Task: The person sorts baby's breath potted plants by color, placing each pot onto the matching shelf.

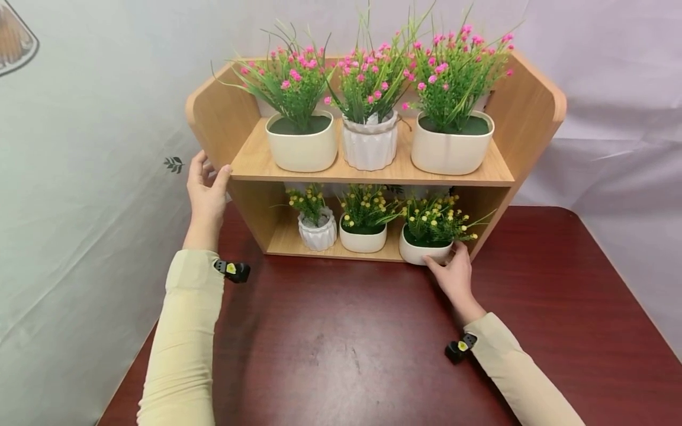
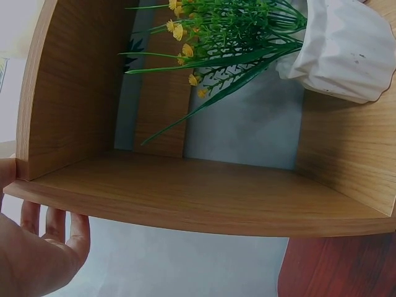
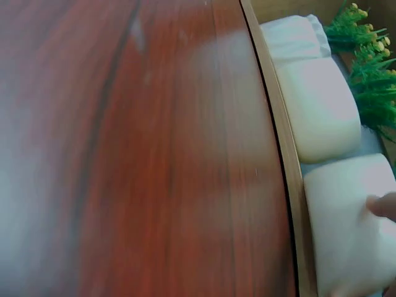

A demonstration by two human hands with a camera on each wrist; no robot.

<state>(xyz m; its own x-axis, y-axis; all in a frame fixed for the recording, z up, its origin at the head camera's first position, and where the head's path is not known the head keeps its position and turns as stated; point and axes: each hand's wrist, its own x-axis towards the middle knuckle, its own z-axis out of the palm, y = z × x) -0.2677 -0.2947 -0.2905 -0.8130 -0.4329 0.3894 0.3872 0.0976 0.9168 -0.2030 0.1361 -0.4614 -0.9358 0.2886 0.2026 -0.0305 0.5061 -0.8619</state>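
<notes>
A two-tier wooden shelf (image 1: 453,179) stands on the table. My left hand (image 1: 206,192) holds its left side panel near the upper board's front corner; in the left wrist view the fingers (image 2: 79,235) lie along the panel's outside. Low on the right, my right hand (image 1: 455,275) grips an oval cream pot (image 1: 423,253) of yellow flowers, thumb on its front and fingers at its right side. Beside it on the lower board are another oval cream pot (image 1: 364,241) and a fluted white pot (image 1: 318,236), both with yellow flowers. In the right wrist view only the thumb and a fingertip show.
Along the upper board stand a left cream pot (image 1: 301,151), a white fluted pot (image 1: 370,148) and a right cream pot (image 1: 452,152), all with pink flowers and long grass blades. The dark red table (image 1: 330,343) spreads in front. Pale cloth (image 1: 96,177) hangs behind.
</notes>
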